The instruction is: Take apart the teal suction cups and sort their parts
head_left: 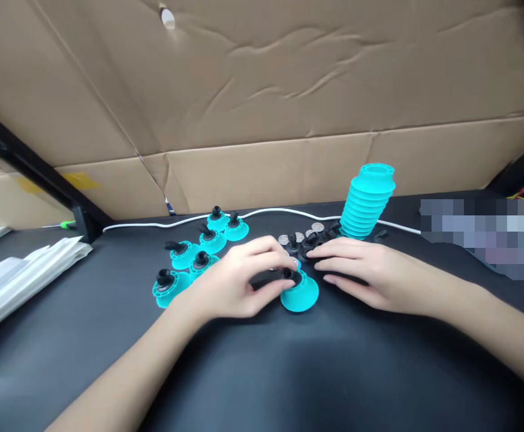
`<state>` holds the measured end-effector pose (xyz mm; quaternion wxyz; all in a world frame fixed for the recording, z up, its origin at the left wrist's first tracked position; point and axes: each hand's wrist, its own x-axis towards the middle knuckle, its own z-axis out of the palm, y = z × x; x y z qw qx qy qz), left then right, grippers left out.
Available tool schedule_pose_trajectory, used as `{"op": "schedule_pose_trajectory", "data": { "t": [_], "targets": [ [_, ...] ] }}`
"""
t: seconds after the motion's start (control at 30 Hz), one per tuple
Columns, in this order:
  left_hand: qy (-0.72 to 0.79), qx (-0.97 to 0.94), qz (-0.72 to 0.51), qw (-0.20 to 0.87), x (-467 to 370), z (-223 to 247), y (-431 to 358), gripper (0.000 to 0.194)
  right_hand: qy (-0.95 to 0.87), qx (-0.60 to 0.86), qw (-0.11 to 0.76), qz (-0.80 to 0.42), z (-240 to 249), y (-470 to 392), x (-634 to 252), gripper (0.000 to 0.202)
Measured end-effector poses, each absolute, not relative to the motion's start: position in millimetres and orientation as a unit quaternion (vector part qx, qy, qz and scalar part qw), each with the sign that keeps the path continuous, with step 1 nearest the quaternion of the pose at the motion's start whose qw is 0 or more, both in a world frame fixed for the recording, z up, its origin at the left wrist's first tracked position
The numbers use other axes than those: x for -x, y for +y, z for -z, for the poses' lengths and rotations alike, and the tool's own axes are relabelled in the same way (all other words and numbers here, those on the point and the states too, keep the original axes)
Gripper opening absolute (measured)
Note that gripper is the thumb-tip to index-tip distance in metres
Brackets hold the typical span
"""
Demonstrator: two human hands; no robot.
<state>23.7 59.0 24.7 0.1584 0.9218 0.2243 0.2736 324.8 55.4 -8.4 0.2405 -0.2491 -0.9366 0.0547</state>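
Observation:
My left hand point(253, 273) is closed in a pinch around a black knob-like fitting point(288, 274) at the top of a turquoise cone-shaped cup point(301, 295). The cup sits wide end down on the table. Fairly straight, slightly parted fingers reach leftward from my right hand point(370, 273); their tips touch or hover at a small group of black fittings point(310, 241). Several round silvery discs point(318, 227) lie behind those fittings. On the left, several turquoise cups point(184, 255) stand with black fittings on top, partly hidden by my left hand and forearm.
A leaning stack of turquoise cups point(367, 201) rises behind my right hand. Along the back runs a white cable point(284, 210) before a cardboard wall point(262, 174). Papers point(32, 276) lie at the left beside a black metal frame point(37, 168). A blurred patch covers the right edge.

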Motion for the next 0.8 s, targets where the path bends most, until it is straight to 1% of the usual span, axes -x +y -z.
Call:
{"op": "schedule_pose_trajectory", "data": {
  "t": [0.13,0.3,0.43,0.53,0.6,0.8],
  "targets": [
    [0.223,-0.925,-0.236,0.195,-27,-23,54,0.02,-0.938,0.246,0.242,-0.046,9,56,-325,0.032],
    [0.249,-0.922,-0.208,0.212,-26,-16,58,0.041,-0.931,0.243,0.268,-0.044,6,57,-324,0.031],
    [0.278,-0.915,-0.197,0.214,-25,-10,61,0.041,-0.919,0.242,0.302,-0.072,1,53,-321,0.036],
    [0.298,-0.909,-0.194,0.217,-27,-7,63,0.046,-0.913,0.235,0.314,-0.109,2,49,-317,0.043],
    [0.302,-0.906,-0.193,0.225,-29,-5,64,0.047,-0.911,0.23,0.319,-0.124,5,47,-312,0.044],
    [0.292,-0.899,-0.214,0.247,-35,3,69,0.037,-0.908,0.221,0.331,-0.135,23,41,-294,0.046]
  ]
}}
